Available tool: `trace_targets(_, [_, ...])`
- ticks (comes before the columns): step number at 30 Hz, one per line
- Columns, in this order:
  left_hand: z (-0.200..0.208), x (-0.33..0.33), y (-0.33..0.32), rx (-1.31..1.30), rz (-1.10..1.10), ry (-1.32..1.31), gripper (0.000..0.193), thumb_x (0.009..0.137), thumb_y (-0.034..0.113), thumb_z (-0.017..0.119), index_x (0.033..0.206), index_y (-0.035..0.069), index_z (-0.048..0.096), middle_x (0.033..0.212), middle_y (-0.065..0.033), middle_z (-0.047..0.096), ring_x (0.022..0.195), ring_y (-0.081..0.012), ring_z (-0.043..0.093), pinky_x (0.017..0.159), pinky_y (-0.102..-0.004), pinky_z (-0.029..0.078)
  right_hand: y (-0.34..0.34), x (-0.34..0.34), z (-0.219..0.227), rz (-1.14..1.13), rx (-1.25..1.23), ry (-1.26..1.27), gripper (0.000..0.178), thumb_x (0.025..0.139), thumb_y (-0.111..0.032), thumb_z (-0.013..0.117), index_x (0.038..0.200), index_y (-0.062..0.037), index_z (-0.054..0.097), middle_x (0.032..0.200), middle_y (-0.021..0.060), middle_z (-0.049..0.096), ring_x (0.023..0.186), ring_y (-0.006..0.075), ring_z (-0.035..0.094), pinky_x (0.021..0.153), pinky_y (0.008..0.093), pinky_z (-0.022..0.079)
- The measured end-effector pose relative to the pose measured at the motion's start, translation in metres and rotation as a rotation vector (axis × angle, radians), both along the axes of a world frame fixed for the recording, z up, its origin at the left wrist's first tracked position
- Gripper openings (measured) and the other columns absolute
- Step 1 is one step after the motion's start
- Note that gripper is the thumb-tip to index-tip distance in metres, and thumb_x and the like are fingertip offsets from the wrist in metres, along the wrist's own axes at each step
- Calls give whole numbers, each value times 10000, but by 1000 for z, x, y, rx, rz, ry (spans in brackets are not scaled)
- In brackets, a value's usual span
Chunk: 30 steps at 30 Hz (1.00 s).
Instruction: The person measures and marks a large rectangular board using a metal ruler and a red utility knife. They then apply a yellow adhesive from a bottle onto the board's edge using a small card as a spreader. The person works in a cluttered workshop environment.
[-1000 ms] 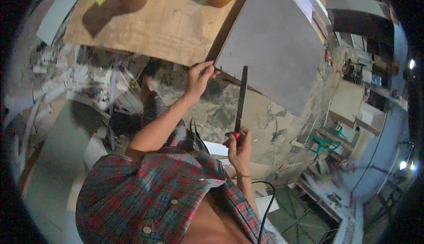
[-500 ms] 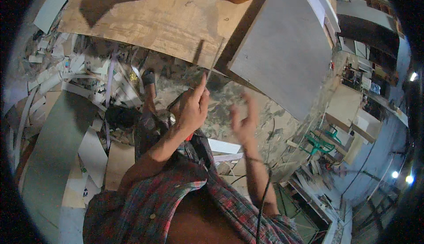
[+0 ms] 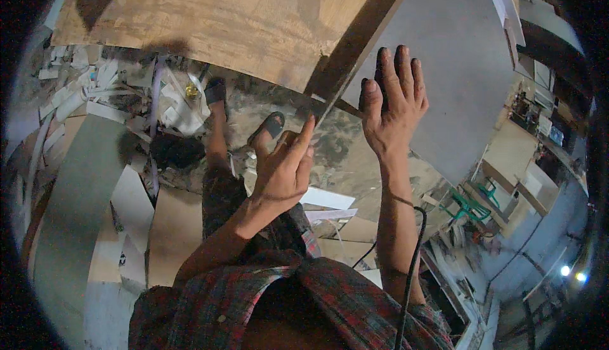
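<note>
My left hand (image 3: 279,175) is closed around the lower end of a long, thin metal tool (image 3: 331,101), its index finger stretched along it. The tool slants up and right, along the near left edge of a grey board (image 3: 450,64); whether it touches that edge I cannot tell. The tool's grip is hidden inside the hand. My right hand (image 3: 398,106) holds nothing; its fingers are stretched out over the board's near left corner, lying on it or just above. The board rests on a plywood worktop (image 3: 235,26).
Panel offcuts and strips (image 3: 70,103) litter the floor at left, near a long grey-green panel (image 3: 82,191). My sandalled foot (image 3: 269,127) stands below the worktop. A dark cable (image 3: 415,255) runs along my right forearm. Farther right is a green plastic chair (image 3: 466,207).
My right hand has moved up and right from the open space onto or over the grey board. The tool in my left hand has tilted right, toward the board's edge. The view has shifted.
</note>
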<state>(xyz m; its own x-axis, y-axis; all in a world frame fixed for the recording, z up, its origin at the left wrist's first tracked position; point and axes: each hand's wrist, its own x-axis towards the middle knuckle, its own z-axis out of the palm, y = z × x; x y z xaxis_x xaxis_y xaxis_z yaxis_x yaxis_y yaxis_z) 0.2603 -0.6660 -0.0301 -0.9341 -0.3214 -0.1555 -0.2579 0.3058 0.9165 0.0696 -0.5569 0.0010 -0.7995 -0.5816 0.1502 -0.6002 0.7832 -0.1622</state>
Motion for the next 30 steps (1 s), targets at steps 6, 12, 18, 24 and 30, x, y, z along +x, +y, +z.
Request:
trace_targets(6, [30, -11, -17, -177, 15, 51, 514, 963, 69, 505, 1462, -33, 437, 926, -147, 607, 933, -325, 555, 1035, -485, 332, -3, -1, 3, 14, -13, -24, 460, 965, -371, 586, 1398, -219, 602, 1522, 96, 484, 1418, 357, 391, 1125, 479, 259])
trace_targets(12, [43, -21, -14, -170, -23, 6, 478, 965, 46, 530, 1431, -42, 471, 971, -203, 614, 1019, -358, 577, 853, -394, 488, 5, -3, 1, 4, -58, -4, 466, 929, -374, 634, 1374, -236, 625, 1497, 90, 512, 1393, 358, 419, 1101, 484, 279])
trace_targets(18, [44, -17, -10, -45, 9, -39, 477, 963, 43, 533, 1424, -58, 458, 1022, -250, 611, 872, -406, 633, 793, -421, 509, -1, -2, 7, 2, -49, -31, 450, 953, -345, 619, 1383, -214, 622, 1502, 82, 512, 1400, 343, 420, 1130, 456, 268])
trace_targets(24, [44, -25, -16, -143, -48, 27, 505, 962, 36, 528, 1444, -68, 419, 1125, -329, 594, 927, -472, 644, 792, -451, 518, -2, -2, 7, -9, -47, -7, 458, 936, -364, 638, 1374, -230, 628, 1489, 78, 524, 1388, 350, 428, 1102, 468, 288])
trace_targets(30, [35, -35, -18, -177, -77, -3, 538, 948, 30, 526, 1465, -42, 398, 1164, -343, 572, 976, -493, 633, 812, -486, 521, 1, -3, -2, 10, -74, -6, 478, 916, -378, 649, 1375, -246, 623, 1485, 75, 525, 1375, 365, 433, 1096, 500, 282])
